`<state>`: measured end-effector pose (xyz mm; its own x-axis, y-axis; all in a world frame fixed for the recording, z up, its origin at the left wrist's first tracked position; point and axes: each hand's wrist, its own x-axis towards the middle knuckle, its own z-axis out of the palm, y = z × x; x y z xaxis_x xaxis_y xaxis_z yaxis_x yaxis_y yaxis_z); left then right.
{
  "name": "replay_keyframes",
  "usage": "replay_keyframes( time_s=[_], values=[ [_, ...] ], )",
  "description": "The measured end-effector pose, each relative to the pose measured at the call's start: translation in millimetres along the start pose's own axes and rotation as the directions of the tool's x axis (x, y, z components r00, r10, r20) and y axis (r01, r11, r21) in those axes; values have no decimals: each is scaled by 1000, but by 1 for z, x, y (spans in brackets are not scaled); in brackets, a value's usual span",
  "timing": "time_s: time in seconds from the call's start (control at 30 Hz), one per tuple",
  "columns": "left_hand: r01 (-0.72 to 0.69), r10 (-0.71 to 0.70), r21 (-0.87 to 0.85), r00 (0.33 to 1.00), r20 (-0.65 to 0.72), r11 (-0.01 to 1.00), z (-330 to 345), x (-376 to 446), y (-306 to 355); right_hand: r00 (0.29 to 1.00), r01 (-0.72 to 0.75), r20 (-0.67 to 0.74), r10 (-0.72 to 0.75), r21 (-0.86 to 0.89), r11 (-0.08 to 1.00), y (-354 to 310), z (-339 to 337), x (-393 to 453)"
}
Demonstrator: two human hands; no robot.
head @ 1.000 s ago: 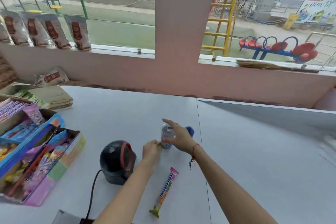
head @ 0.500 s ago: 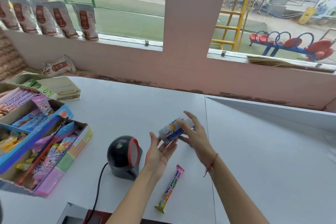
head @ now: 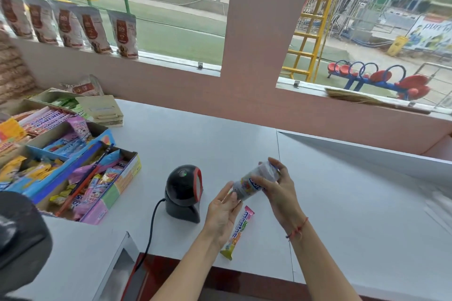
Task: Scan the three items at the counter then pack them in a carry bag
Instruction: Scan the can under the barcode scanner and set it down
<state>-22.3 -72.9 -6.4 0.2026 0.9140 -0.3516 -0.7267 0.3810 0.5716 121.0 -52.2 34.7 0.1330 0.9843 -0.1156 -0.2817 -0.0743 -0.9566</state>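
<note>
A small clear candy bottle with a colourful label is held tilted above the white counter, just right of the black barcode scanner. My right hand grips its upper end. My left hand has its fingers spread and touches the bottle's lower end from below. A long candy stick in a pink, blue and yellow wrapper lies flat on the counter under my hands. The scanner's red-rimmed window faces right, towards the bottle. No carry bag is in view.
Open cardboard boxes of sweets stand at the left. A stack of tan paper bags lies behind them. Snack pouches hang along the window. The scanner's black cable runs down over the counter's front edge. A dark cap brim fills the lower left.
The bottle was picked up from the counter, tipped onto its side and brought in front of the scanner. My left hand opened under it. The candy stick stayed where it lay.
</note>
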Motion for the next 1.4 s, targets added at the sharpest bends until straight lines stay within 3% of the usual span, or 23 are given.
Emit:
replay_keyframes(
  time_s=[0.1, 0.23, 0.5, 0.6, 0.7, 0.93, 1.07, 1.17, 1.23, 1.3, 1.37, 1.4],
  values=[
    [23, -23, 11, 1000, -4, 1000, 0, -6, -2, 997, 14, 79, -15, 12, 1000, -2, 5, -2],
    [-8, 6, -56, 999, -45, 998, -2, -10, -4, 985, 50, 171, -31, -106, 993, -8, 11, -4],
    [-112, 92, -145, 986, -142, 983, -9, -13, -5, 923, 42, 377, 77, -297, 954, -18, 12, -6],
    [-132, 108, -154, 982, -156, 979, -11, -14, -4, 931, 50, 356, 81, -346, 937, -23, 17, -8],
    [-140, 109, -199, 981, -158, 970, -8, -14, -3, 963, 117, 271, -12, -376, 919, -22, 24, -8],
    [-169, 107, -274, 968, -226, 947, -8, -12, -3, 945, 327, 211, -250, -635, 700, -10, 55, -8],
    [-143, 94, -194, 966, -242, 971, -11, -6, -8, 937, 346, 214, -275, -664, 663, -5, 50, 0],
    [-43, 89, 173, 960, -264, 984, -6, 5, -11, 935, 313, 148, -322, -771, 555, -4, 46, 17],
    [65, 153, 577, 934, -322, 814, -3, 8, -14, 947, 265, 140, -289, -849, 457, -3, 44, 30],
    [129, 290, 891, 917, -274, 435, -3, 7, -16, 963, 238, 173, -207, -907, 348, 2, 40, 42],
    [135, 290, 988, 945, -151, 74, -4, 2, -18, 969, 228, 195, -150, -939, 256, 6, 37, 49],
    [140, 240, 988, 963, -122, -59, -4, -1, -19, 969, 233, 207, -134, -946, 224, 7, 37, 50]
  ],
)
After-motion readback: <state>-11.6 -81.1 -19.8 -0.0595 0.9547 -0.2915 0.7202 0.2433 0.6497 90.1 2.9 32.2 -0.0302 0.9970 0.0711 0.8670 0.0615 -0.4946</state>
